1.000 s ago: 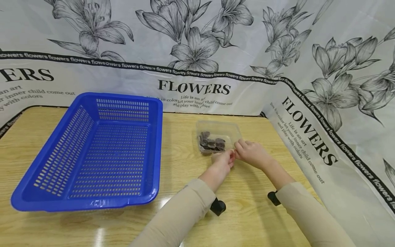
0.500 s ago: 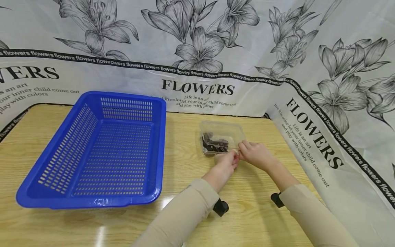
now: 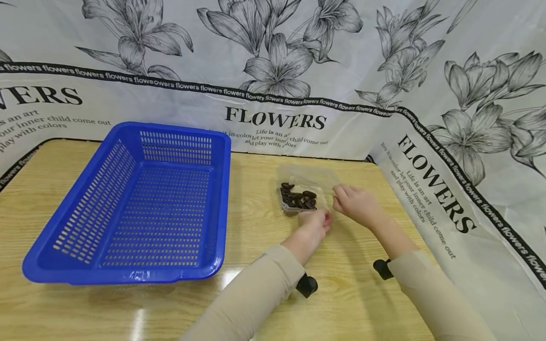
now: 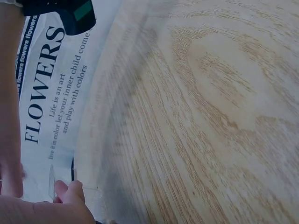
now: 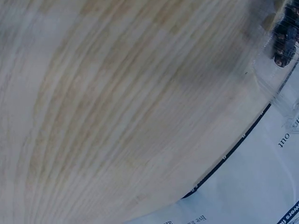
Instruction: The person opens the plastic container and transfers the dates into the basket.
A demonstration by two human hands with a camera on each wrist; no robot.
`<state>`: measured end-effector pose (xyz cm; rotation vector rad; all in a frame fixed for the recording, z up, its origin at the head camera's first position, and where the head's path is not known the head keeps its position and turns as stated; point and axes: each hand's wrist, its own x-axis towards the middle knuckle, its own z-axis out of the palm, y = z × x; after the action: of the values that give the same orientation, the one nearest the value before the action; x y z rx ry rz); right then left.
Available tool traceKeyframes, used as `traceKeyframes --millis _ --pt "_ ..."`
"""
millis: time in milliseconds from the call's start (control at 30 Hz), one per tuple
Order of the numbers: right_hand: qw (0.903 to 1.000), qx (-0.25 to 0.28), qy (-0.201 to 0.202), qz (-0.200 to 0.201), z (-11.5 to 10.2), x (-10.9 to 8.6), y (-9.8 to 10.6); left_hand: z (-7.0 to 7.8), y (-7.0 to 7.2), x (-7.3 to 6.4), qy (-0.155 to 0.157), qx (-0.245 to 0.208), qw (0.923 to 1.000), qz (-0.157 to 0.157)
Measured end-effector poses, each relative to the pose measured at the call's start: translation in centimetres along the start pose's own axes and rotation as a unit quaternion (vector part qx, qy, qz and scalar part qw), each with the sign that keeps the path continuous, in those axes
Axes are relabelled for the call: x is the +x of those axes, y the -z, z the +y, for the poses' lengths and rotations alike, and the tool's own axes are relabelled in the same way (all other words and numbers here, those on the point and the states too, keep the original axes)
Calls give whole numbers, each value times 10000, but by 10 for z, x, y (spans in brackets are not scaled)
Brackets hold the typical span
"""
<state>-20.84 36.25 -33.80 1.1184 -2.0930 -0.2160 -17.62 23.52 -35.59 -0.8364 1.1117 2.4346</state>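
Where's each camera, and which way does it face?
Head: on the head, forward and down at container, basket; left hand, right hand show.
Left wrist: on that wrist, across table to cloth; left hand, right forearm show.
Right wrist: on that wrist, across table to cloth, container; no hand shows.
Head and right wrist share the container.

Basket (image 3: 158,213) left of the container (image 3: 291,210), both on the table (image 3: 251,213).
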Motion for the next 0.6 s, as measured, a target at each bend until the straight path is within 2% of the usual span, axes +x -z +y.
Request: traceKeyframes --millis 233,467,600 --pt "9996 234 -67 -164 5 6 8 1 2 -2 -35 15 10000 -67" --pt "9952 607 -698 -312 5 1 13 1 3 -4 33 112 9997 -192" --pt "9917 787 -923 -423 6 0 16 1 2 -6 116 222 9992 -313"
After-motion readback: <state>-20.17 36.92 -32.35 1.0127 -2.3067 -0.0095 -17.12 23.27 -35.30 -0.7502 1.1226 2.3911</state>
